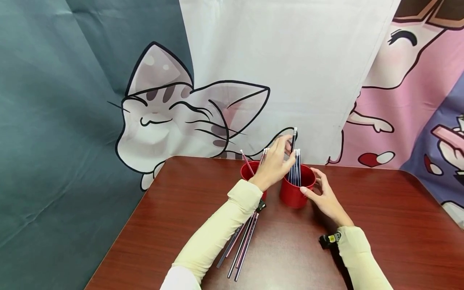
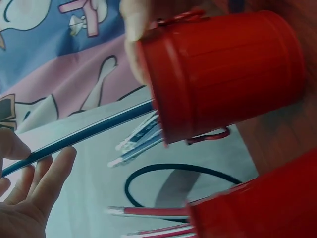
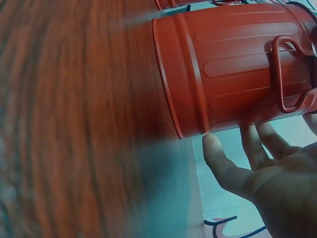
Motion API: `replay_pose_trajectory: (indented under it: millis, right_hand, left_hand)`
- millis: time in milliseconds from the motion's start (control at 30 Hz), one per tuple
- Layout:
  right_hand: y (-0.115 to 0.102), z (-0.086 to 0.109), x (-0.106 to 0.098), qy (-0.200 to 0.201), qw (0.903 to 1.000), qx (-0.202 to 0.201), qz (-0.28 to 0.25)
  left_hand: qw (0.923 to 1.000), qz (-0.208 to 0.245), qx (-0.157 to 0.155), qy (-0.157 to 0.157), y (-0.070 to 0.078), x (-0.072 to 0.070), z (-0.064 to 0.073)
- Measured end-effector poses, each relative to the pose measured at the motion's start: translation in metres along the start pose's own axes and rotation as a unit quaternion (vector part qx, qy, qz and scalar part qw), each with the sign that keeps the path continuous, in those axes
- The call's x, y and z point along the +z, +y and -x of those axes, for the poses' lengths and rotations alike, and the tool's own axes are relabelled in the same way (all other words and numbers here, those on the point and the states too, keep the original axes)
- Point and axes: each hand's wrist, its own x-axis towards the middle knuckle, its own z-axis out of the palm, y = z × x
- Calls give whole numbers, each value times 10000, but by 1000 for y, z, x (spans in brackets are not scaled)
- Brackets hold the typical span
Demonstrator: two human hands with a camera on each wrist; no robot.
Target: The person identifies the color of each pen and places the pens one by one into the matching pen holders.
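Note:
My left hand [image 1: 274, 164] pinches a dark pencil [image 2: 89, 133] between thumb and fingers. This pencil stands nearly upright, and its lower end is inside the right-hand red bucket [image 1: 293, 198]. Several dark blue pencils [image 1: 298, 171] with pale eraser ends lean in the same bucket. On that bucket's right side, my right hand [image 1: 329, 201] grips it, thumb at the front and fingers behind. Its wire handle [image 3: 278, 74] shows in the right wrist view. Another red bucket [image 1: 246, 172], partly hidden by my left hand, holds several pink-red pencils [image 1: 247, 161].
Loose pencils [image 1: 239, 253], dark and pink, lie fanned on the brown wooden table [image 1: 290, 253] beneath my left forearm. Behind the table's far edge hangs a cloth backdrop [image 1: 301, 72] with cartoon figures. A small black device [image 1: 329, 241] sits at my right wrist.

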Motion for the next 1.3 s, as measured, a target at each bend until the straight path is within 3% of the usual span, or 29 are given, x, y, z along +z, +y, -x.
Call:
replay_pose_trajectory:
  millis: [367,633,933,1100,1300]
  right_hand:
    - [-2,0,-1,51,9999,-6,88]
    - [-1,1,0,-29,9999,4,-111]
    - [-1,2,1,1,9999,3,-134]
    - [8,1,0,-18,9998,13,-188]
    - [30,-3,-3,-11,9999,46,-109]
  left_hand:
    - [9989,-14,-142,-449,-11,13,17]
    - [9936,-408,-570,-883,-22,22,34]
    - [9844,-1005,-985,-1058,-18,28,38]
    - [9814,-971,-1226,-1112,-18,29,40]
    - [9854,-791,-1074,-1061,-18,26,42]
